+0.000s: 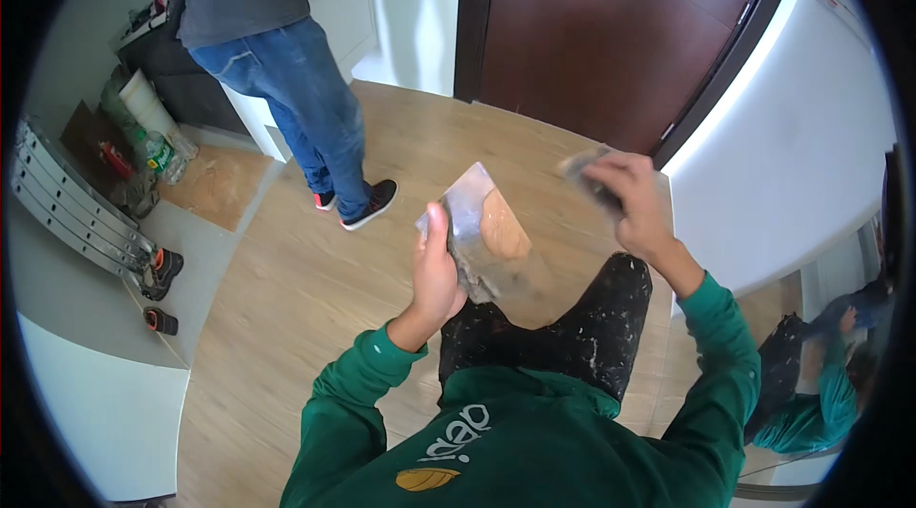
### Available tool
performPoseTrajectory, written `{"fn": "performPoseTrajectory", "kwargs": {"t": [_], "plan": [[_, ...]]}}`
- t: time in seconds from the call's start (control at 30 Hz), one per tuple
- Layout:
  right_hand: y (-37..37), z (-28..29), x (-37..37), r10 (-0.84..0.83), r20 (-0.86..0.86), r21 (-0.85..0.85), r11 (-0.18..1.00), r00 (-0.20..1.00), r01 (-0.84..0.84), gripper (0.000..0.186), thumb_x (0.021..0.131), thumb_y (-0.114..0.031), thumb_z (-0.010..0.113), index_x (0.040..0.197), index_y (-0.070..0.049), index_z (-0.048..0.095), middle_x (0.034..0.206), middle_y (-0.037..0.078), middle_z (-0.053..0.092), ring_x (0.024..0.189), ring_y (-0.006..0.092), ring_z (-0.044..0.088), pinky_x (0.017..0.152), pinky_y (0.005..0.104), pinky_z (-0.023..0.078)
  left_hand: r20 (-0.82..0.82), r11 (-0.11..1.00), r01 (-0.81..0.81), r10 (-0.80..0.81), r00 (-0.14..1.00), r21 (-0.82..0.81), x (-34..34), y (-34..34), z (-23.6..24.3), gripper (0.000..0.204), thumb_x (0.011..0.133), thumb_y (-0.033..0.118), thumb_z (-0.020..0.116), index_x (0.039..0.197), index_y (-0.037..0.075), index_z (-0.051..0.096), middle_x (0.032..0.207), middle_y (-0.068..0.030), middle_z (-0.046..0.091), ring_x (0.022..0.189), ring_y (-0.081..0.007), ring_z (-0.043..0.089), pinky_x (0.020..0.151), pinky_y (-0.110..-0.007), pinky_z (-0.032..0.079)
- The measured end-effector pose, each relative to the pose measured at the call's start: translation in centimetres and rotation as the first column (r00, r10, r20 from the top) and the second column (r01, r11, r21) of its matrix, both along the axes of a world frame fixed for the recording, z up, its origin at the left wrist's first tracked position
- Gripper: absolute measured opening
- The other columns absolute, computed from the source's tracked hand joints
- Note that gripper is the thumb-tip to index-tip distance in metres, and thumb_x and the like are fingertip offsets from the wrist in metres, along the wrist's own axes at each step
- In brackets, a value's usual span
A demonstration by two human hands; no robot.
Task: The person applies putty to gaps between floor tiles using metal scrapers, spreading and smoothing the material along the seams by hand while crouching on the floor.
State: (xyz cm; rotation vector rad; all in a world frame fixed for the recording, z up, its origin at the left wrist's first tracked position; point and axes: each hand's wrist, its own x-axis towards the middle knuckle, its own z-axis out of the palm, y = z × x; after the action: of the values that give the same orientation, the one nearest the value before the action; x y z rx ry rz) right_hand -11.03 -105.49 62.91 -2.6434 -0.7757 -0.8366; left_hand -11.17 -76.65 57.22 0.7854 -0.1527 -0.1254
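My left hand (437, 277) is closed around the grip of a broad metal finishing trowel (466, 195), its thumb pointing up along the near edge. A smooth lump of tan-orange putty (503, 225) sits on the trowel's shiny face. Greyish residue cakes the side beside my fingers. To the right and apart from it, my right hand (637, 201) is raised, its fingers closed on a flat greyish scraper (590, 172). Motion smears the scraper, so its edge and any putty on it cannot be made out. Both tools hang in the air above my paint-spattered trousers (611, 327).
Another person (286, 79) in jeans stands at the far left. A dark brown door (611, 21) is ahead, a white wall (773, 136) to the right. At left are a metal ladder (76, 198), a green-labelled bottle (162, 157) and shoes (164, 274). A mirror (830, 346) reflects me.
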Motion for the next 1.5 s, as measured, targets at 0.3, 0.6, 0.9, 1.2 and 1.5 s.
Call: {"fn": "performPoseTrajectory", "kwargs": {"t": [0.3, 0.6, 0.9, 1.2, 1.5], "plan": [[6.6, 6.4, -6.6, 0.822, -0.397, 0.754, 0.038, 0.408, 0.656, 0.033, 0.100, -0.034, 0.050, 0.118, -0.007, 0.057, 0.103, 0.004, 0.069, 0.085, 0.0160, 0.070, 0.058, 0.0319, 0.054, 0.977, 0.581, -0.786, 0.136, -0.162, -0.211, 3.5, 1.2, -2.4, 0.061, 0.107, 0.045, 0.026, 0.122, -0.005, 0.055, 0.097, -0.0204, 0.066, 0.082, -0.0296, 0.067, 0.073, -0.038, 0.055], [5.7, 5.2, -7.1, 0.853, -0.401, 0.719, 0.068, 0.334, 0.692, 0.033, 0.103, -0.031, 0.045, 0.121, -0.006, 0.054, 0.104, 0.006, 0.067, 0.088, 0.0151, 0.068, 0.058, 0.0321, 0.052, 0.982, 0.670, -0.737, -0.069, -0.176, -0.085, 2.3, 1.6, -2.1, 0.047, 0.102, 0.044, 0.044, 0.117, 0.002, 0.060, 0.115, -0.0162, 0.064, 0.104, -0.0338, 0.063, 0.087, -0.041, 0.057], [-3.0, 0.3, -7.2, 0.831, -0.290, 0.641, -0.200, 0.474, 0.742, 0.029, 0.102, -0.028, 0.046, 0.122, -0.008, 0.054, 0.105, 0.004, 0.067, 0.089, 0.0143, 0.067, 0.053, 0.0274, 0.048, 0.927, 0.649, -0.674, -0.150, 0.343, 0.354, 2.9, -3.6, -7.3, 0.051, 0.101, 0.045, 0.048, 0.116, -0.002, 0.062, 0.109, -0.0108, 0.069, 0.099, -0.0302, 0.066, 0.083, -0.039, 0.057], [-21.4, -12.3, -12.6, 0.128, -0.326, 0.836, -0.423, 0.936, 0.349, 0.031, 0.100, -0.010, 0.053, 0.129, -0.002, 0.050, 0.118, 0.011, 0.063, 0.116, 0.0233, 0.059, 0.095, 0.0441, 0.051, -0.517, 0.889, 0.440, -0.436, 0.736, -0.122, -0.5, -16.9, -14.3, 0.055, 0.102, 0.052, 0.043, 0.136, 0.010, 0.049, 0.125, -0.0067, 0.058, 0.113, -0.0244, 0.057, 0.096, -0.042, 0.049], [-34.8, -38.0, -15.5, -0.807, -0.329, 0.119, 0.479, 0.490, 0.870, 0.053, 0.080, 0.002, 0.054, 0.132, -0.012, 0.059, 0.120, 0.016, 0.056, 0.114, 0.0343, 0.052, 0.098, 0.0419, 0.043, -0.726, 0.819, 0.562, -0.457, 0.514, -0.117, -2.1, -28.2, -16.3, 0.054, 0.101, 0.053, 0.044, 0.134, 0.011, 0.053, 0.119, -0.0036, 0.064, 0.105, -0.0222, 0.063, 0.092, -0.041, 0.052]]}}
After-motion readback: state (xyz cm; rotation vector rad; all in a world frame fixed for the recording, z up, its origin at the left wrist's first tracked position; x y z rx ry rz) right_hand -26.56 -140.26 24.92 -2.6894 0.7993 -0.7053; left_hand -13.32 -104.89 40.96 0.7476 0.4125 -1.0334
